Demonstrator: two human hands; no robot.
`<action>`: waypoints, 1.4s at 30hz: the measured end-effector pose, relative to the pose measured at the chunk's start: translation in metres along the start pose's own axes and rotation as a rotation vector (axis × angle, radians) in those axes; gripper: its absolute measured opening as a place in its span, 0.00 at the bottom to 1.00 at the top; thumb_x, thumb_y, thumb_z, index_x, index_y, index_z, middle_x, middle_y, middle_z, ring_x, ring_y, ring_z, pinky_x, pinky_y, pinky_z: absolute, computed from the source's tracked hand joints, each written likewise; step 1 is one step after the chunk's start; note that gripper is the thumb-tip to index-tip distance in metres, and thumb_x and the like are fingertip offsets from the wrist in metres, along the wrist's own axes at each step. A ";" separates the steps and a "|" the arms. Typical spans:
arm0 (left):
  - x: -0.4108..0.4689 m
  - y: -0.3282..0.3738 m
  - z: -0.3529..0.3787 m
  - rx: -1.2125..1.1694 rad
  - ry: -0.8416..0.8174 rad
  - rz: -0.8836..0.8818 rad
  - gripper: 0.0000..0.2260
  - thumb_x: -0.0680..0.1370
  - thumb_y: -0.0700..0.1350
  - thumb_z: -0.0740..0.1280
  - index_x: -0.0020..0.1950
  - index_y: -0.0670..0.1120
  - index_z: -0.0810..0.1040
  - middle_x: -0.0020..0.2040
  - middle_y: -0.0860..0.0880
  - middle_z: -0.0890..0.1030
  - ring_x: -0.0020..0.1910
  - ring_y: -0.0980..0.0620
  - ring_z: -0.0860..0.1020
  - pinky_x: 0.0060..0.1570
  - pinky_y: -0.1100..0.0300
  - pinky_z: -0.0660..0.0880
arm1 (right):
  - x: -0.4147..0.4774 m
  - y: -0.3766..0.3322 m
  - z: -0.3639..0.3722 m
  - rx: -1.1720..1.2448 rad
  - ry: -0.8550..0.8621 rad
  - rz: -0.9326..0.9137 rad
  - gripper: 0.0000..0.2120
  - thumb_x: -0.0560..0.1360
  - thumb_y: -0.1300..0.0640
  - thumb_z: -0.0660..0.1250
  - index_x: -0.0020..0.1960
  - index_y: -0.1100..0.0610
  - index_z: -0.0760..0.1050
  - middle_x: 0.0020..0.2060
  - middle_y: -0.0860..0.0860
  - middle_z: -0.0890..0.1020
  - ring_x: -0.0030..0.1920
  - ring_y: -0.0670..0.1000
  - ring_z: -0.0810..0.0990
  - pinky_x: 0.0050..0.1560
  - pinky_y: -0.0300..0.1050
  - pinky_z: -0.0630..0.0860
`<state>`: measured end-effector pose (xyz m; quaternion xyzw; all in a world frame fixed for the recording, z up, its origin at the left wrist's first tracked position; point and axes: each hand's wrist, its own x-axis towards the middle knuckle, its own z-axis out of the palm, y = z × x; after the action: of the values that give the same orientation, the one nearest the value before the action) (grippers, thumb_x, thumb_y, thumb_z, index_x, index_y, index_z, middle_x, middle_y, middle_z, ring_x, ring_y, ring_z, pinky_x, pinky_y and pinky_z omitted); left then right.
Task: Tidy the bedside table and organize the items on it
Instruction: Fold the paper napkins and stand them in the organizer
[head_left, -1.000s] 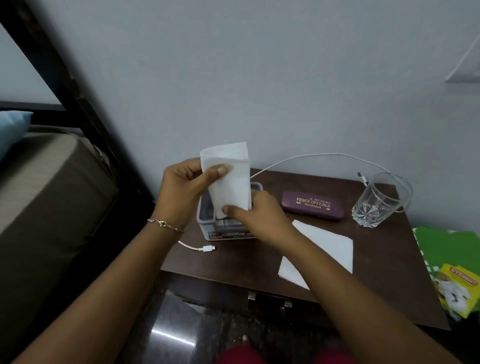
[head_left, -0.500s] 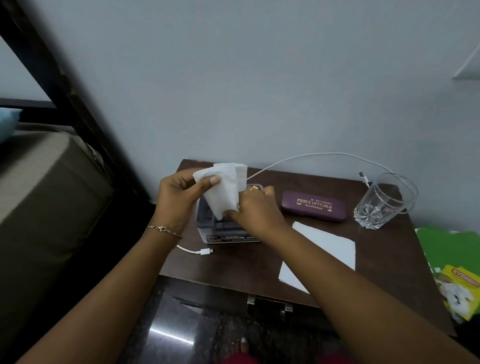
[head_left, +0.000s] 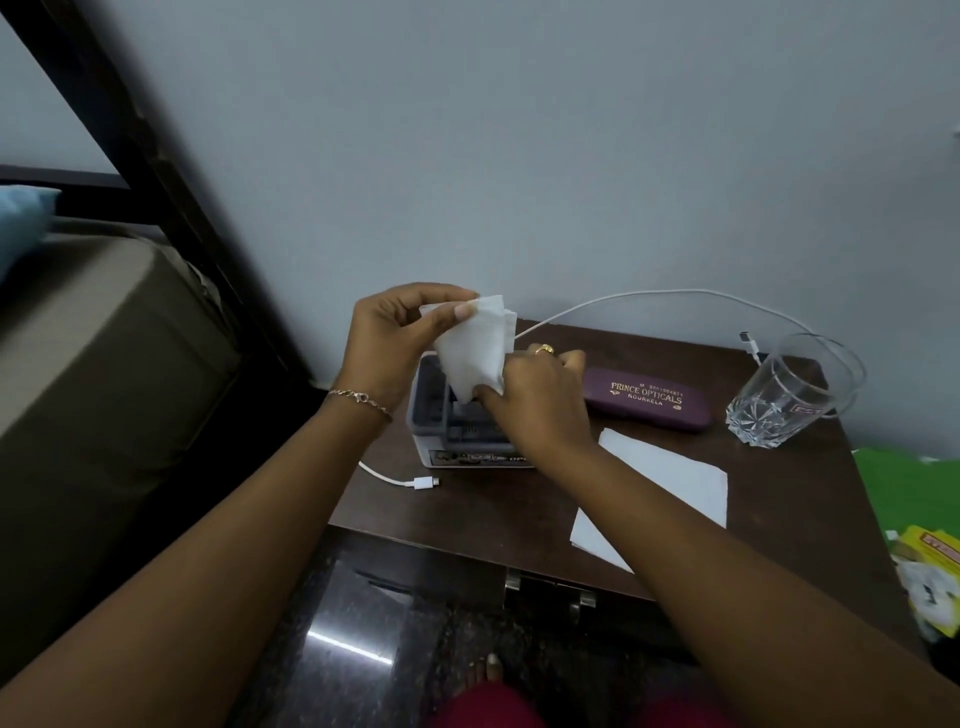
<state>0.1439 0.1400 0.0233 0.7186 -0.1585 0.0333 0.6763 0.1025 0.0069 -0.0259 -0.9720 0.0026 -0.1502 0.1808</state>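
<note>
The bed (head_left: 93, 374) fills the left of the frame, its dark post running diagonally to the tabletop (head_left: 519, 514), which occupies the centre and right. On the tabletop, from large to small: a flat white napkin (head_left: 660, 483) lies right of centre near the front edge; a maroon case (head_left: 649, 397) lies behind it toward the wall; a grey-white box (head_left: 441, 426) stands at left centre, partly hidden by the hands; an empty glass (head_left: 789, 395) stands at the right rear corner; a white cable (head_left: 649, 296) arcs along the wall toward the glass, and a second cable end (head_left: 415, 482) lies in front of the box. The left hand (head_left: 395, 343) pinches the top of a second, folded tissue (head_left: 475, 353), thumb on its upper edge; the right hand (head_left: 540, 400) is clamped on its lower corner, directly above the open box. Judgement: the tissue is being folded or tucked into the box. Risks: pulling in opposite directions may tear or crumple the thin sheet; pressing down could shift the light box toward the left edge or onto the loose cable end; the right forearm hangs over the flat napkin and could sweep it off the front edge; the glass stands near the corner beside the cable, and a tug on that cable could tip it.
</note>
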 end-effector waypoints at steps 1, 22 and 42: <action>0.001 0.000 0.001 0.011 -0.014 0.006 0.05 0.71 0.37 0.71 0.43 0.47 0.82 0.37 0.59 0.84 0.42 0.62 0.80 0.40 0.70 0.75 | -0.001 0.001 0.001 0.011 0.012 0.014 0.11 0.74 0.48 0.65 0.46 0.56 0.79 0.43 0.54 0.82 0.47 0.55 0.75 0.48 0.48 0.59; -0.009 -0.036 -0.007 0.198 -0.037 -0.023 0.20 0.68 0.42 0.74 0.59 0.50 0.75 0.52 0.55 0.80 0.55 0.56 0.78 0.56 0.61 0.75 | 0.001 0.009 -0.008 0.222 -0.043 0.099 0.13 0.72 0.49 0.68 0.55 0.51 0.78 0.46 0.53 0.84 0.46 0.56 0.81 0.41 0.47 0.76; -0.007 -0.050 -0.008 0.330 0.103 -0.065 0.03 0.70 0.43 0.73 0.43 0.47 0.82 0.39 0.56 0.81 0.41 0.57 0.79 0.50 0.60 0.77 | 0.012 0.019 -0.015 0.319 -0.168 0.204 0.16 0.70 0.46 0.70 0.56 0.49 0.79 0.50 0.49 0.83 0.50 0.52 0.80 0.42 0.43 0.71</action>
<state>0.1523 0.1508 -0.0263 0.8219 -0.0926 0.0739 0.5571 0.1108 -0.0165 -0.0153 -0.9349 0.0619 -0.0479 0.3462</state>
